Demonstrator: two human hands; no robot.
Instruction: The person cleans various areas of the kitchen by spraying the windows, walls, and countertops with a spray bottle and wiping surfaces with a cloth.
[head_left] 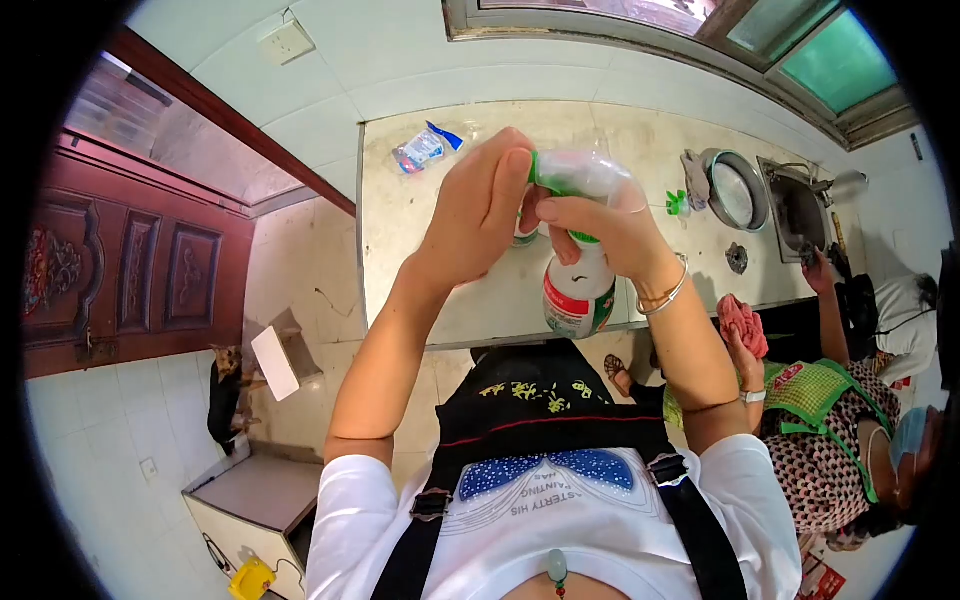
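Both of my hands are raised over the counter, close together around a clear, curved plastic piece with green parts [590, 172]; its exact kind I cannot make out. My left hand [485, 205] is closed at its green left end. From the right, my right hand [615, 235] curls its thumb and fingers around it. Just below my right hand, a white bottle with a red and green label [580, 295] stands near the counter's front edge, its top partly covered by my fingers. Another white and green container shows only partly between my hands.
On the counter [400, 270] lie a blue and clear plastic packet [425, 148], a green plastic piece [677, 203] and a metal basin [735, 190] beside the sink [795, 205]. To the right, a co-worker holds a red cloth [740, 325]. A dog [225, 400] stands at left.
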